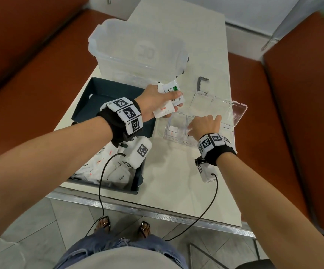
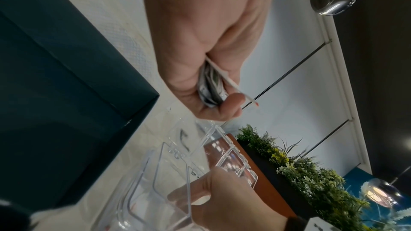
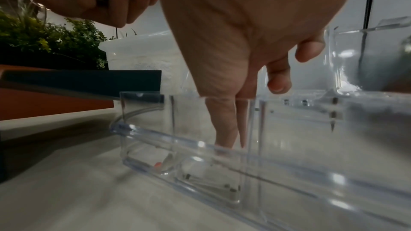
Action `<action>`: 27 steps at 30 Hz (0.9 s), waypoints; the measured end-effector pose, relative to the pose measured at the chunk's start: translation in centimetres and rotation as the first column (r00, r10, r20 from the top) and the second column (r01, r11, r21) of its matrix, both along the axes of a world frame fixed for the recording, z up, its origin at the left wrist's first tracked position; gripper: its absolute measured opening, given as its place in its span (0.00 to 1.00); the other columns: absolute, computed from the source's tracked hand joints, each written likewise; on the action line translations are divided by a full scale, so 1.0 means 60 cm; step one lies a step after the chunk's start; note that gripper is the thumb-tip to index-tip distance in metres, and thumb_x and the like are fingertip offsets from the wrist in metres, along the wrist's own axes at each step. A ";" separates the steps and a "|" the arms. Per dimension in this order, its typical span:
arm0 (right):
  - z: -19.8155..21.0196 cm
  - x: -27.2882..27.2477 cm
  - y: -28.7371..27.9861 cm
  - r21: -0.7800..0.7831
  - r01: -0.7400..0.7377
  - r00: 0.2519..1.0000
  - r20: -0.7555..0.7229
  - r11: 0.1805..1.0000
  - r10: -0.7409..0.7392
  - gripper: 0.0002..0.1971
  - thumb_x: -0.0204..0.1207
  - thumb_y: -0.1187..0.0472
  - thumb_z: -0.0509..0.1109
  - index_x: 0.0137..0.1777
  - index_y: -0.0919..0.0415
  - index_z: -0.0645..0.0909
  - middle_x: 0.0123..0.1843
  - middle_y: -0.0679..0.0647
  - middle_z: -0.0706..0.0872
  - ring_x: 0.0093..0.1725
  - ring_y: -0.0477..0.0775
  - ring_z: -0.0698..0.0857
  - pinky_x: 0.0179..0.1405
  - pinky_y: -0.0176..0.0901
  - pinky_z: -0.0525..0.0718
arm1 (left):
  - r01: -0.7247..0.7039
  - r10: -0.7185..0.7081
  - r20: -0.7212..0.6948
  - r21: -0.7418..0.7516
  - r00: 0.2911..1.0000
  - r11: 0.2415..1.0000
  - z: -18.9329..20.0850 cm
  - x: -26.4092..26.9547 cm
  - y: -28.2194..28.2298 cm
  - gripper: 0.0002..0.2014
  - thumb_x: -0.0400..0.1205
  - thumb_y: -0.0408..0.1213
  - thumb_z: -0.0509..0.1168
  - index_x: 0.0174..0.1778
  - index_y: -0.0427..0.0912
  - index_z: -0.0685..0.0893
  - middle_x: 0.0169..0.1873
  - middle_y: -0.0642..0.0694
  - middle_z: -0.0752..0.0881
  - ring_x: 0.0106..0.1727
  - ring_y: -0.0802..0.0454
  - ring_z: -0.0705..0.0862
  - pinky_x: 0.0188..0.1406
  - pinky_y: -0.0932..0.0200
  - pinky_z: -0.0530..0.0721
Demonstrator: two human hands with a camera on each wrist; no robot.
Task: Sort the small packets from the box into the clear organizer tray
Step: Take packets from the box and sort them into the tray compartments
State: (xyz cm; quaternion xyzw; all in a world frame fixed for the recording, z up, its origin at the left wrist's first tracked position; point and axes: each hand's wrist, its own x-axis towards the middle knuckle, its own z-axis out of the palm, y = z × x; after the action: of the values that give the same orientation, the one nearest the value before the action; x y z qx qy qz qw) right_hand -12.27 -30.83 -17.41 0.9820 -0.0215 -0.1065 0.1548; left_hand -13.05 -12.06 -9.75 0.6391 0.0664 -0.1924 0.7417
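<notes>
My left hand hovers between the dark blue box and the clear organizer tray, gripping a fanned bunch of small white packets; the left wrist view shows the packets edge-on in its curled fingers. My right hand reaches down into a near compartment of the tray. In the right wrist view its straight fingers touch the compartment floor, and I see no packet between them. One packet with red print lies in the neighbouring left compartment. More packets fill the box's near end.
A large translucent plastic tub stands behind the box. The tray's hinged lid lies open to the right. A small dark bracket lies on the pale table. Orange benches flank the table, and cables hang from both wrists.
</notes>
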 end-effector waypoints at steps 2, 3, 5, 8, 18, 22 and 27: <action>0.003 0.001 -0.004 -0.011 -0.034 0.999 -0.001 0.999 0.034 0.11 0.76 0.51 0.70 0.59 0.43 0.83 0.50 0.47 0.86 0.59 0.55 0.79 0.66 0.56 0.63 | 0.002 -0.002 0.002 -0.003 1.000 1.000 0.000 0.001 0.001 0.11 0.80 0.38 0.73 0.54 0.37 0.86 0.40 0.41 0.91 0.31 0.52 0.88 0.27 0.60 0.85; 0.004 0.000 -0.005 -0.013 -0.049 0.999 -0.007 0.999 0.049 0.12 0.77 0.51 0.70 0.60 0.43 0.83 0.51 0.47 0.86 0.60 0.54 0.79 0.66 0.56 0.63 | 0.005 -0.005 0.005 -0.004 1.000 1.000 -0.001 0.001 0.002 0.11 0.80 0.38 0.73 0.54 0.37 0.86 0.40 0.41 0.91 0.32 0.52 0.88 0.27 0.60 0.85; 0.006 -0.001 -0.009 -0.016 -0.083 0.996 -0.026 0.996 0.083 0.13 0.76 0.51 0.71 0.60 0.43 0.82 0.53 0.45 0.87 0.61 0.54 0.79 0.67 0.56 0.63 | 0.014 -0.014 0.012 -0.015 1.000 1.000 0.000 0.001 0.003 0.08 0.80 0.38 0.73 0.51 0.39 0.86 0.38 0.43 0.91 0.31 0.52 0.88 0.27 0.60 0.85; 0.008 -0.002 -0.011 -0.016 -0.118 0.993 -0.027 0.993 0.118 0.12 0.75 0.52 0.72 0.58 0.45 0.83 0.52 0.44 0.87 0.60 0.54 0.79 0.68 0.56 0.63 | 0.026 -0.026 0.017 -0.027 1.000 0.999 0.002 0.001 0.005 0.06 0.80 0.38 0.72 0.48 0.40 0.86 0.34 0.45 0.91 0.30 0.53 0.88 0.27 0.61 0.85; 0.024 -0.007 -0.012 0.062 -0.115 0.992 -0.040 0.991 0.117 0.16 0.75 0.43 0.72 0.61 0.41 0.82 0.55 0.43 0.87 0.62 0.53 0.78 0.68 0.56 0.62 | -0.001 0.001 -0.003 -0.039 1.000 0.999 0.005 0.000 0.007 0.08 0.80 0.38 0.73 0.51 0.39 0.86 0.37 0.43 0.92 0.32 0.52 0.89 0.27 0.60 0.85; 0.064 -0.018 -0.013 0.285 -0.109 0.989 0.125 0.952 0.075 0.12 0.80 0.52 0.67 0.62 0.47 0.84 0.55 0.47 0.89 0.59 0.55 0.82 0.65 0.52 0.68 | -0.009 0.009 -0.005 -0.072 1.000 0.997 0.008 -0.002 0.007 0.08 0.81 0.38 0.72 0.51 0.38 0.86 0.38 0.41 0.91 0.32 0.52 0.88 0.26 0.60 0.84; 0.145 -0.047 0.035 0.858 -0.228 0.896 0.370 0.460 -0.246 0.09 0.81 0.52 0.66 0.46 0.56 0.83 0.37 0.53 0.90 0.30 0.35 0.83 0.35 0.30 0.77 | -0.087 0.087 -0.005 -0.066 0.996 0.994 0.014 -0.004 -0.008 0.08 0.81 0.38 0.71 0.51 0.38 0.84 0.41 0.40 0.90 0.32 0.51 0.87 0.27 0.60 0.85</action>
State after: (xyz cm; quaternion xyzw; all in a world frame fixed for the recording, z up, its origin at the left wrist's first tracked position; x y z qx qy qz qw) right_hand -15.10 -28.75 -8.69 0.9131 -0.0031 0.1245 -0.3883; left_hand -13.27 -12.52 -8.89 0.6106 0.0886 -0.1624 0.7700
